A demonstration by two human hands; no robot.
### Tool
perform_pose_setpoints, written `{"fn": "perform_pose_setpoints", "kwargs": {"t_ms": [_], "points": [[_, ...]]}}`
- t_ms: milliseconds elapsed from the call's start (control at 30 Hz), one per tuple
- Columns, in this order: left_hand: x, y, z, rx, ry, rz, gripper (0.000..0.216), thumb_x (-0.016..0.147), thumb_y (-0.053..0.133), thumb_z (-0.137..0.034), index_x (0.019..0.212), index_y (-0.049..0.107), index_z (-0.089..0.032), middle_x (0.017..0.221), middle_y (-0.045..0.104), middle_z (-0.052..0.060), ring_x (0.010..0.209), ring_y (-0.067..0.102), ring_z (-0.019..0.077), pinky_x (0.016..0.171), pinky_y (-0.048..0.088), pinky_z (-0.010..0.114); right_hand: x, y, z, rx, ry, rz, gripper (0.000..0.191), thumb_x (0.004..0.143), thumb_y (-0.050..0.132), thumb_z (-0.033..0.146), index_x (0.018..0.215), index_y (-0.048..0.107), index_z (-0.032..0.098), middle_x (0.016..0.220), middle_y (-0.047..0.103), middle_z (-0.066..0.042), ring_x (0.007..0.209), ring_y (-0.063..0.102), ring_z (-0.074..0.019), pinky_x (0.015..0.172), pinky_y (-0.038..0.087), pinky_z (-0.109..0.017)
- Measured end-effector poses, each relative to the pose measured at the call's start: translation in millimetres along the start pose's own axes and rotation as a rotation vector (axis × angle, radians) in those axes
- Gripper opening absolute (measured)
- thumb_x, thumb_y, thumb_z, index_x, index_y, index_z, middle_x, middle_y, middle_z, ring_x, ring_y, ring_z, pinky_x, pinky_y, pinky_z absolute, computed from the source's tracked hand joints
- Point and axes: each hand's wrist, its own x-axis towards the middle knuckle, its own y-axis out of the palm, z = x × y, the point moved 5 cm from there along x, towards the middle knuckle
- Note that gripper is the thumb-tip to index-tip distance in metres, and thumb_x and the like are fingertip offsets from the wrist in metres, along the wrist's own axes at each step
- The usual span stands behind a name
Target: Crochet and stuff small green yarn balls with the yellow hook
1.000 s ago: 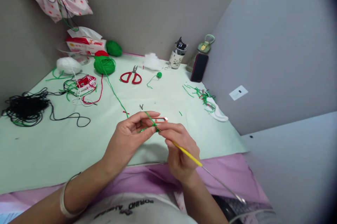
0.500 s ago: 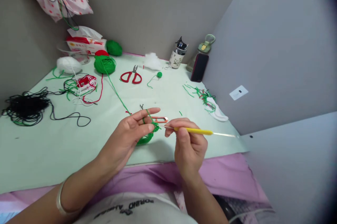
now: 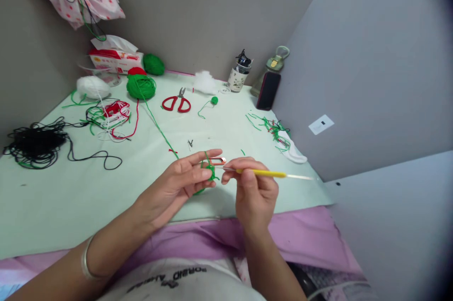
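Observation:
Between thumb and fingers, my left hand (image 3: 182, 179) pinches a small piece of green crochet work (image 3: 211, 172), part of it hidden behind the fingers. Green yarn (image 3: 161, 131) loops over the raised index finger and leads back to a green yarn ball (image 3: 141, 87). My right hand (image 3: 255, 192) grips a crochet hook (image 3: 264, 173) by its yellow handle, pen-like. The hook's thin metal tip points left and meets the green stitches. Just behind the hands lies a pair of orange thread snips (image 3: 216, 161), partly covered by my left fingers.
Red-handled scissors (image 3: 177, 103) and a small green ball (image 3: 214, 100) lie farther back. A black yarn tangle (image 3: 35, 143) and white yarn (image 3: 93, 87) are on the left. Yarn scraps (image 3: 278, 131), a phone (image 3: 268, 91), a bottle (image 3: 275, 63) and a jar (image 3: 239, 77) stand or lie right.
My left hand has shifted slightly right and turned, carrying the green crochet piece, so less of it shows below the fingers. The right hand with the hook has barely moved.

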Motion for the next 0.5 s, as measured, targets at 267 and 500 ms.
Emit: {"fn": "perform_pose_setpoints", "kwargs": {"t_ms": [267,500], "points": [[0.1,-0.8,-0.4,0.111,0.127,-0.052,0.034,0.081,0.084,-0.025,0.115,0.079,-0.024,0.098,0.077,0.004,0.092,0.069,0.0181,0.088,0.051,0.029,2.6,7.4,-4.8,0.058,0.082,0.053,0.017,0.1,0.063,0.032,0.098,0.078,0.025,0.094,0.077,-0.005,0.076,0.07,-0.0161,0.063,0.057,-0.029],[-2.4,1.1,-4.0,0.15,0.233,-0.177,0.035,0.08,0.086,-0.027,0.114,0.08,-0.027,0.083,0.07,-0.002,0.08,0.064,0.0122,0.078,0.049,0.023,-8.1,14.3,4.5,-0.335,-0.185,0.095,0.03,0.1,0.058,0.015,0.116,0.076,0.033,0.107,0.077,-0.005,0.095,0.072,-0.0199,0.079,0.061,-0.037]]}}
